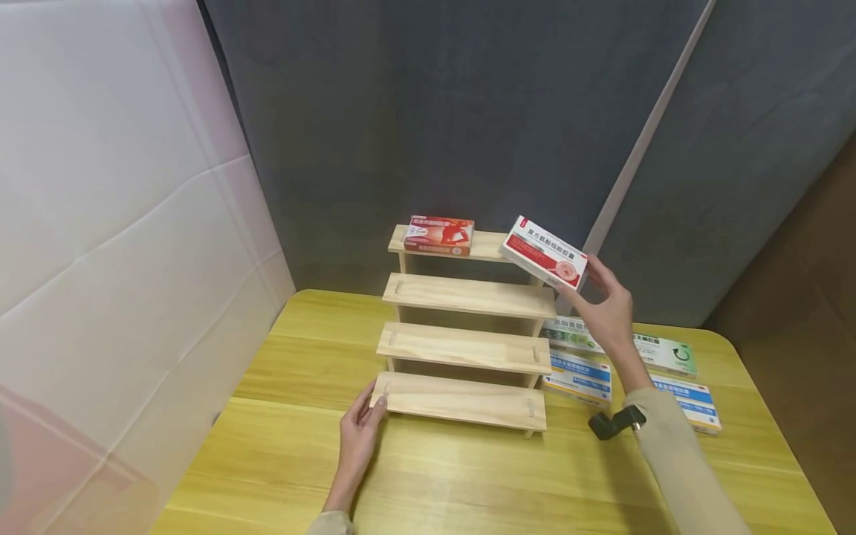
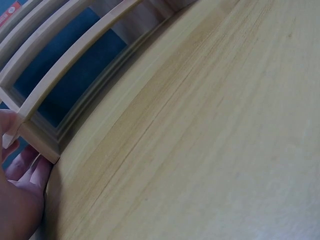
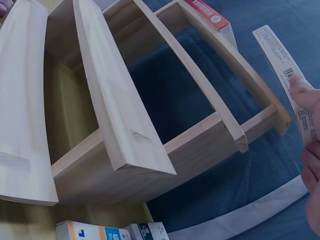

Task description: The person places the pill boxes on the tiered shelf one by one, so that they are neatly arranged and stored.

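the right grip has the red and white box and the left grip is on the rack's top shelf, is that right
Not quite: the left grip is on the lowest shelf, as the head view shows. The rest holds.

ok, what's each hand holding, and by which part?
Right hand: red-and-white box, by its right end. Left hand: lowest wooden shelf, by its left end.

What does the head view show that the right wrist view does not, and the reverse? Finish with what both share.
Only the head view: the red-and-white printed front of the held box, the right sleeve and a black device at that wrist.
Only the right wrist view: a barcode on the held box.
Both: the right hand gripping that box, the stepped wooden rack and the red box on its top step.
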A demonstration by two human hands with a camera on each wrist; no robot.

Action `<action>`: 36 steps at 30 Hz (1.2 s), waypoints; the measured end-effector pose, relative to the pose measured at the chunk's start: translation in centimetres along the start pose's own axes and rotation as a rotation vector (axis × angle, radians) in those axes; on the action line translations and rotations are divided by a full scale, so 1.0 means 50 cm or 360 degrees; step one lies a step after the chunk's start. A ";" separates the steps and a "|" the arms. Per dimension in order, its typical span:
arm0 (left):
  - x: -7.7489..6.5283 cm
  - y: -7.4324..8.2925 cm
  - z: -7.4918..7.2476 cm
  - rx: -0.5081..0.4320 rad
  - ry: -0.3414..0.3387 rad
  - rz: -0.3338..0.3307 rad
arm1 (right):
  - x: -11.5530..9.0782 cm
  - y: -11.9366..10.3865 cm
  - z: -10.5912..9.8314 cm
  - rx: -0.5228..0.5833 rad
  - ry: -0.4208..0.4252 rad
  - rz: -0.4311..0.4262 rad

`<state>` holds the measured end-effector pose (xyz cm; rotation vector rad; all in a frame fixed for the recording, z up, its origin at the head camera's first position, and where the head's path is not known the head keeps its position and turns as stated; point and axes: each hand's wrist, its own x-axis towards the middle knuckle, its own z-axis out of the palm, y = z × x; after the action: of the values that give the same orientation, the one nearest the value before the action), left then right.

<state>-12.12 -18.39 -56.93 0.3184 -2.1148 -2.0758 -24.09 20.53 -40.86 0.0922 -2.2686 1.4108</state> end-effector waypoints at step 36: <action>0.000 -0.003 0.000 0.0009 0.0013 -0.0023 | 0.131 -0.041 0.015 -0.0270 -0.0668 -0.0050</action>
<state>-12.11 -18.41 -57.07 0.3432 -2.1206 -2.0733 -29.59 20.13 -36.69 0.4007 -2.7018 1.2675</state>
